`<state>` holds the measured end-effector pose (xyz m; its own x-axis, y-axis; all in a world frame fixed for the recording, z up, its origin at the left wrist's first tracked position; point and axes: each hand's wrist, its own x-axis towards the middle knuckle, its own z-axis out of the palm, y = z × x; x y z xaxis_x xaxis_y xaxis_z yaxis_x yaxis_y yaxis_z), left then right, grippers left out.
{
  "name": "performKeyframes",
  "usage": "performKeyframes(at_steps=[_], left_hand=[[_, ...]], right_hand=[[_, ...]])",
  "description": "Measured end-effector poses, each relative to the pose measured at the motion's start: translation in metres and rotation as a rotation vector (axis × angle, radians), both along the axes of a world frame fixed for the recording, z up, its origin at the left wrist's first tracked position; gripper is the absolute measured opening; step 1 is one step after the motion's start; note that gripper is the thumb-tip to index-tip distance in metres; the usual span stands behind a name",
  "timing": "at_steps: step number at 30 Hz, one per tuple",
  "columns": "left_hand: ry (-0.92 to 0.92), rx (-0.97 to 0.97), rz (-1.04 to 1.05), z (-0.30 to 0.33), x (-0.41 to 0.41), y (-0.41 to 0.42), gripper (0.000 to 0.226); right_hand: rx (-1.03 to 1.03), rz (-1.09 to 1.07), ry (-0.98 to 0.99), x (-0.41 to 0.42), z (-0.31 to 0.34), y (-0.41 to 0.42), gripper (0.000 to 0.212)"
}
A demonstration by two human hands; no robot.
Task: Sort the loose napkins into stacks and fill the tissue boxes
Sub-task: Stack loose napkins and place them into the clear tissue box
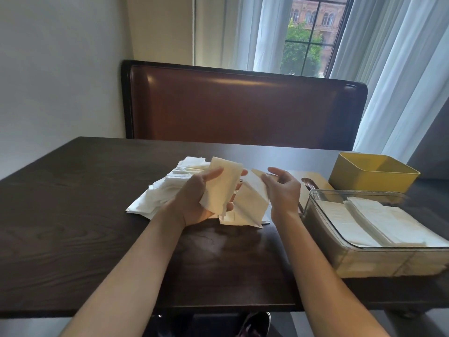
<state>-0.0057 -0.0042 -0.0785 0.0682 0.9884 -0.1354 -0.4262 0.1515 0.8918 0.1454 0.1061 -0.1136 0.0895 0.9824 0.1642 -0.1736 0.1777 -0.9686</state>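
**Clerk:** Fingers (239, 173) of the left hand (201, 198), item one: curled around a folded napkin (224, 188), thumb pressed across its front, palm turned up, hand raised above the dark table (85, 227).

**Checker:** And the right hand (283, 190)?

**Clerk:** Item two: fingers loosely bent, thumb raised, touching the top edge of a second napkin (250, 203) that slopes down to the tabletop. Whether they actually pinch it cannot be told (the edge is hidden behind the knuckles).

**Checker:** Loose stock?

**Clerk:** Item three: a pile of loose napkins (167, 188), white, spread unevenly on the table behind and left of the left hand, partly covered by it.

**Checker:** Containers?

**Clerk:** Item four: a clear tissue box (315, 215), open on top, at the table's right edge, just beside the right wrist. It holds stacked napkins (379, 220) lying flat in two overlapping rows. Item five: a yellow box (352, 176), open, standing behind the clear one.

**Checker:** Surroundings?

**Clerk:** A brown leather bench back (243, 108) across the table, a window (308, 37) with white curtains (398, 81) above it, one shoe (255, 324) under the table edge.
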Motion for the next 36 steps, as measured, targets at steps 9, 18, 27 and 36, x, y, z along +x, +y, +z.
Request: performKeyframes(at_steps=[9,18,27,36], left_hand=[[0.066,-0.021,-0.062,-0.009,0.000,0.004,0.038],[-0.162,0.034,0.172,-0.002,-0.006,0.008,0.038],[-0.320,0.023,0.230,0.000,-0.011,0.008,0.043],[-0.254,0.083,0.338,-0.008,-0.015,0.017,0.045]], right_hand=[[0.099,0.033,-0.033,0.000,0.000,-0.003,0.023],[0.123,0.223,-0.120,-0.003,0.013,-0.013,0.022],[0.430,0.382,-0.290,-0.001,0.015,-0.023,0.010],[0.331,0.294,-0.063,0.004,0.018,-0.022,0.010]])
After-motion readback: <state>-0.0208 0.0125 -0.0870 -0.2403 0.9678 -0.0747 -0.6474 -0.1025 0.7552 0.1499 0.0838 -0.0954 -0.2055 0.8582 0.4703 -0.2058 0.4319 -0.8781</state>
